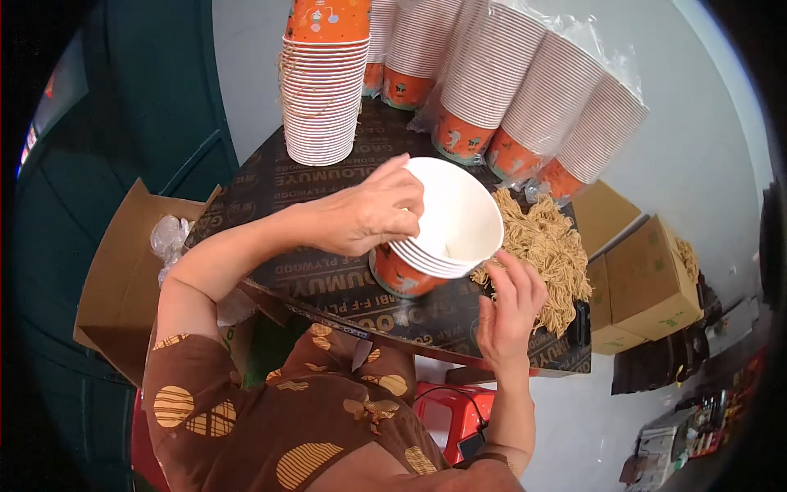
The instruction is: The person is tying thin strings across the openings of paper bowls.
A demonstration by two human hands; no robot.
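The person holds a short stack of nested cups [434,246] above the near middle of the board [328,287], tilted so that the mouth faces up and to the right. Its long axis runs from the orange bottom, low on the left, to the white rim, high on the right.

The left hand [369,215] is closed on the rim from the left, fingers curled over the edge. The right hand [508,307] is half open, just below the rim on the right; its fingertips touch the lowest rims and grip nothing fully.

The noodles [545,246] lie right behind the right hand, at the right edge of the board.

At the far edge stand a tall stack [324,90] and wrapped stacks [525,98]. Open room is only on the left part of the board.
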